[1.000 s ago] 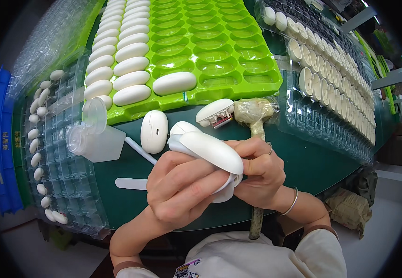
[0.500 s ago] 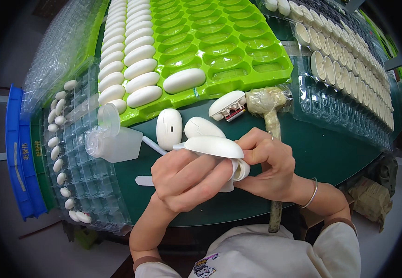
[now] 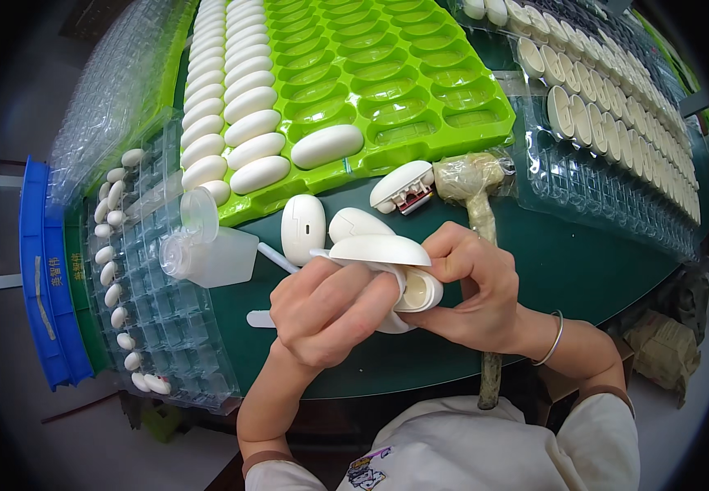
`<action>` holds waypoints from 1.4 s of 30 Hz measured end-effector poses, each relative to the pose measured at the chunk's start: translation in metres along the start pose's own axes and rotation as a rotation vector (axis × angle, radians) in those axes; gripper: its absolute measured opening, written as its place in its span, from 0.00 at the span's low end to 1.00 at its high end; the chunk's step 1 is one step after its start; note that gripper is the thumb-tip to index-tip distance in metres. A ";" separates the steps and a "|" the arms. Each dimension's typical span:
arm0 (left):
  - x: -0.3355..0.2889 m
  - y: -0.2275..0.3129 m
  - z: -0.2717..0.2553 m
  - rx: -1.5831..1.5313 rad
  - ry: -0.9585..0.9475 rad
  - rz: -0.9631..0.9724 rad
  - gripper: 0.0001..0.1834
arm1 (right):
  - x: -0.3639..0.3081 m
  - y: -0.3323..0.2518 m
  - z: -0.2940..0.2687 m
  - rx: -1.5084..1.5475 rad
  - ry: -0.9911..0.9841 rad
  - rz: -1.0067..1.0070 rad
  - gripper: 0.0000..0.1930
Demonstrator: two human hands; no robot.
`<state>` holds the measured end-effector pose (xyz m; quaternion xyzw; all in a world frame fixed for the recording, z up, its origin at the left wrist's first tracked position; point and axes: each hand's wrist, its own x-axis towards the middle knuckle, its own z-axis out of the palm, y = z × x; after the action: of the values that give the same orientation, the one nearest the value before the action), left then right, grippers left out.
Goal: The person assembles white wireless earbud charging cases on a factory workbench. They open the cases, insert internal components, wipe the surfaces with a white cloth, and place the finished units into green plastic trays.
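In front of my body, both hands hold a white earbud case (image 3: pixel 383 250) with its lid raised and its cream-coloured inside (image 3: pixel 414 295) showing. My left hand (image 3: pixel 330 307) wraps its fingers round the left side, hiding much of the lower part. At the right end, my right hand (image 3: pixel 475 282) pinches the case between thumb and fingers. Just beyond lie a closed white case (image 3: pixel 303 229) with a small dark slot and a second white case (image 3: pixel 354 222), partly covered by the held one. A white stick (image 3: pixel 276 257) and a flat rounded strip (image 3: pixel 260 319) show beside my left hand.
A green tray (image 3: pixel 416 151) with white oval cases fills the far middle. Left are a translucent bottle (image 3: pixel 228 258) and a clear tray (image 3: pixel 175 327) with small white pieces. Right of centre lie a taped mallet (image 3: pixel 479 204), an opened case (image 3: pixel 402 186) and trays of cream shells (image 3: pixel 587 127).
The held case has turned, so more of its cream inside shows below the lid. Both hands keep their grip. The whole view has shifted slightly.
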<state>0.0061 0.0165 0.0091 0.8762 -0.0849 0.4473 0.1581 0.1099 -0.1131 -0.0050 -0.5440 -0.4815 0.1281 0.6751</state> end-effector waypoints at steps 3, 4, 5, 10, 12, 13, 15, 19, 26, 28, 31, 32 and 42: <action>0.001 0.002 -0.001 0.008 -0.023 -0.008 0.18 | 0.000 0.000 0.001 -0.008 -0.011 -0.001 0.15; 0.001 0.002 -0.002 0.010 -0.036 -0.012 0.18 | 0.000 0.000 0.002 -0.008 -0.009 0.004 0.15; 0.001 0.002 -0.001 0.015 -0.025 -0.018 0.18 | 0.000 0.001 0.001 -0.010 -0.007 0.009 0.15; -0.001 0.002 0.000 0.065 -0.001 -0.056 0.18 | -0.002 0.000 0.000 -0.035 -0.002 -0.015 0.15; 0.001 0.003 0.000 0.070 0.010 0.019 0.18 | -0.001 0.001 0.000 -0.031 -0.010 -0.024 0.15; 0.003 0.004 0.000 0.072 0.016 0.057 0.18 | 0.000 0.001 0.000 -0.024 -0.015 -0.036 0.15; 0.002 0.004 -0.002 0.053 -0.014 0.045 0.18 | -0.001 0.001 0.001 -0.023 -0.022 -0.051 0.16; 0.001 0.002 -0.004 0.057 -0.024 -0.016 0.19 | -0.001 0.002 0.001 -0.024 0.012 -0.074 0.16; 0.004 0.009 -0.002 0.044 0.020 0.042 0.19 | 0.001 0.001 -0.002 -0.093 -0.072 -0.084 0.17; 0.002 0.004 -0.003 0.026 0.007 0.010 0.19 | 0.000 0.002 0.001 -0.054 -0.035 -0.113 0.18; 0.001 0.003 -0.005 0.090 0.025 -0.017 0.19 | 0.001 0.004 -0.002 -0.070 -0.025 -0.131 0.19; 0.001 0.003 -0.005 0.102 0.024 -0.020 0.18 | 0.001 0.004 -0.002 -0.083 -0.020 -0.130 0.20; -0.003 -0.004 -0.012 0.190 0.092 -0.058 0.17 | 0.007 -0.002 -0.007 -0.076 0.005 -0.175 0.24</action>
<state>-0.0032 0.0249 0.0126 0.8678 -0.0095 0.4885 0.0907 0.1182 -0.1139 0.0009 -0.5255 -0.5300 0.0487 0.6637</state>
